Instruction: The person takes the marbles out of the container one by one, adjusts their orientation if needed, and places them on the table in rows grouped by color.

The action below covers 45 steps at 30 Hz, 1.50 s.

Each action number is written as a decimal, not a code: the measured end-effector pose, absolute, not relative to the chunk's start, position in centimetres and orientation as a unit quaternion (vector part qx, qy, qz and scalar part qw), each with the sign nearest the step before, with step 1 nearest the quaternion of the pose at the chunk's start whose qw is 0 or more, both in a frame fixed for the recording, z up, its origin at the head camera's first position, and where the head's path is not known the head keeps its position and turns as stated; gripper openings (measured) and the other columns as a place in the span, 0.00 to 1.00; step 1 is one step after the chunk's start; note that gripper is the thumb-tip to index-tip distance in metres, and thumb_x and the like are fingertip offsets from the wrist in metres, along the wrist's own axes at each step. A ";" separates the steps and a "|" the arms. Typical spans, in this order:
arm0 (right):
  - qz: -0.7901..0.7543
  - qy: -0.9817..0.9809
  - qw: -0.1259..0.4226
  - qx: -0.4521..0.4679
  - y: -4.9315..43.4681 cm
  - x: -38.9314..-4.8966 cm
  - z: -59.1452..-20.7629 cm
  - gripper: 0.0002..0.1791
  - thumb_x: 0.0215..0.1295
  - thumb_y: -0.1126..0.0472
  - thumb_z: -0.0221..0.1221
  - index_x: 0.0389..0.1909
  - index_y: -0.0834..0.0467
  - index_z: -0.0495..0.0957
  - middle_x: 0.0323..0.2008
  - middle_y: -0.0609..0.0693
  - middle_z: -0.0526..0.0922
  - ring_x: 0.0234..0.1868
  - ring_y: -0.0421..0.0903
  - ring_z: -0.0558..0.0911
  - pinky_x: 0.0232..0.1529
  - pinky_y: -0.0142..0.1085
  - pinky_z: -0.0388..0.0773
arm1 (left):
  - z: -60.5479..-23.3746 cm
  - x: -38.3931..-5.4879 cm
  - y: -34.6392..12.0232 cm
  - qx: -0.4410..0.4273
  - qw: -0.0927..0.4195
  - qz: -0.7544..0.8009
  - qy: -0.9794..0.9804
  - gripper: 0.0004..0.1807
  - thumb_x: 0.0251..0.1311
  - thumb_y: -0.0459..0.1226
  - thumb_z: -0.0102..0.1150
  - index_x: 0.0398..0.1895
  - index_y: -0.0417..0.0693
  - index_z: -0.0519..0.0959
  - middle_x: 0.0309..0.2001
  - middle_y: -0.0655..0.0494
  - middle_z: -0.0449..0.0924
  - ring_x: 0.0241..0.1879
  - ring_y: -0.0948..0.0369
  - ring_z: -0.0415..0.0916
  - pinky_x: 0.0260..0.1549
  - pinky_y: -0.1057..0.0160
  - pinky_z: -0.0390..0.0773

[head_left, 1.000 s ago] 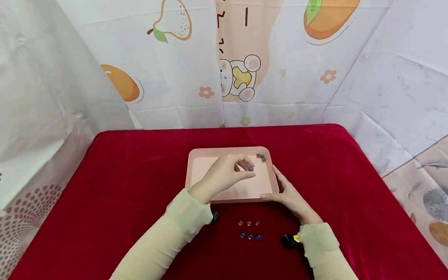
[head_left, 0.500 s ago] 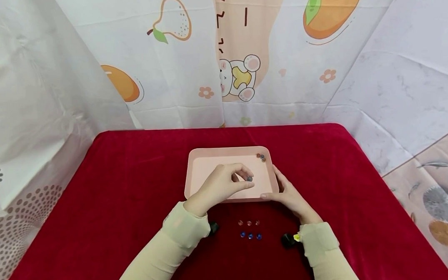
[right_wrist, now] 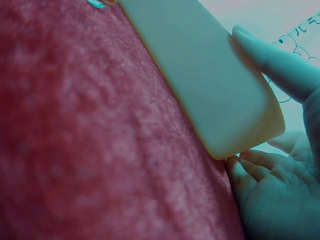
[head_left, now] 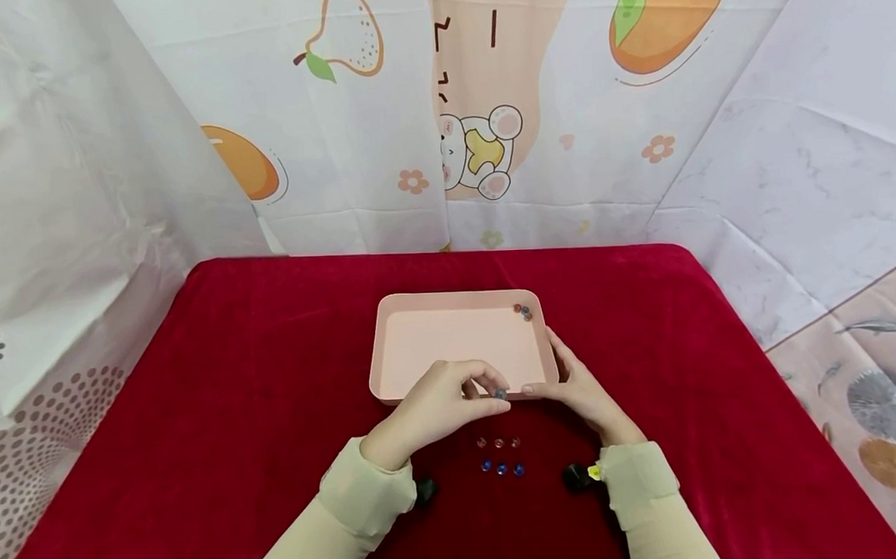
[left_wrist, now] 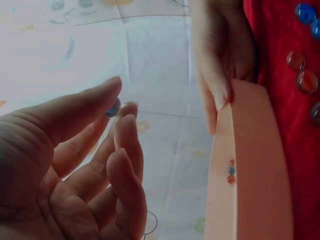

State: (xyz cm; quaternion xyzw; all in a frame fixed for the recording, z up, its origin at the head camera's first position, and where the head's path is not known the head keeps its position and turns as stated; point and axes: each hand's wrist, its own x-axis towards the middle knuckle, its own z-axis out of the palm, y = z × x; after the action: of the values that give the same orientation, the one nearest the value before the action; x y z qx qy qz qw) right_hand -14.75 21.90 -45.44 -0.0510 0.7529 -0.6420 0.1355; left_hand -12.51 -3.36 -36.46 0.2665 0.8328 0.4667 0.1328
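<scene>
My left hand (head_left: 440, 403) is over the tray's near edge, pinching a small blue-tinted glass marble (left_wrist: 114, 108) between thumb and fingertips. The pink rectangular tray (head_left: 451, 346) lies on the red cloth in the middle of the head view. Its near right corner is held by my right hand (head_left: 587, 398), thumb on the front rim and fingers along the right side; the right wrist view shows this thumb (right_wrist: 280, 65) on the tray wall (right_wrist: 200, 80). Inside the tray, a small cluster of orange and blue marbles (head_left: 523, 312) sits in the far right corner.
In front of the tray, between my forearms, lie a row of three reddish clear marbles (head_left: 498, 443) and a nearer row of three blue marbles (head_left: 502, 469). Red cloth (head_left: 286, 353) covers the table. A printed curtain (head_left: 353, 167) hangs behind its far edge.
My left hand, still pinching the marble, has come back toward me from over the tray's middle to its near edge. The right hand keeps its place on the corner.
</scene>
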 end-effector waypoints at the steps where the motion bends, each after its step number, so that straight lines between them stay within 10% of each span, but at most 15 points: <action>1: -0.641 0.754 0.135 -0.052 21.9 -14.8 -45.4 0.57 0.60 0.63 0.67 0.80 0.44 0.39 0.79 0.49 0.49 0.71 0.55 0.61 0.66 0.41 0.63 | -36.6 -12.3 -3.4 0.269 0.134 0.467 0.831 0.06 0.59 0.42 0.69 0.38 0.58 0.85 0.34 0.67 0.82 0.29 0.68 0.77 0.35 0.68 0.77; 5: -0.639 0.756 0.135 -0.045 21.9 -14.8 -45.4 0.56 0.61 0.63 0.67 0.80 0.44 0.39 0.79 0.48 0.48 0.70 0.56 0.62 0.67 0.47 0.62 | -37.1 -11.8 -3.6 0.275 0.139 0.472 0.826 0.06 0.58 0.42 0.70 0.38 0.58 0.85 0.34 0.67 0.82 0.30 0.68 0.76 0.35 0.69 0.77; 15: -0.643 0.751 0.139 -0.049 21.9 -14.8 -45.4 0.58 0.59 0.63 0.68 0.80 0.44 0.38 0.78 0.52 0.51 0.71 0.55 0.63 0.57 0.25 0.67 | -38.6 -11.2 -4.3 0.282 0.164 0.467 0.822 0.08 0.59 0.40 0.69 0.40 0.49 0.85 0.32 0.65 0.82 0.24 0.70 0.76 0.30 0.70 0.76; 45: -0.640 0.754 0.139 -0.051 21.9 -14.9 -45.3 0.58 0.59 0.62 0.69 0.80 0.45 0.38 0.78 0.55 0.53 0.69 0.54 0.64 0.58 0.26 0.67 | -40.4 -11.5 -5.7 0.274 0.220 0.303 0.886 0.07 0.49 0.40 0.75 0.28 0.59 0.84 0.24 0.73 0.79 0.25 0.73 0.71 0.29 0.68 0.71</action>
State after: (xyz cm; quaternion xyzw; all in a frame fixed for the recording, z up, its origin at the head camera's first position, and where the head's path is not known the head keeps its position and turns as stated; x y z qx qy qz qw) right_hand -14.89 21.90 -45.33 -0.0510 0.7538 -0.6402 0.1390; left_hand -11.47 -5.74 -40.37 0.2744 0.8858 0.3028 0.2202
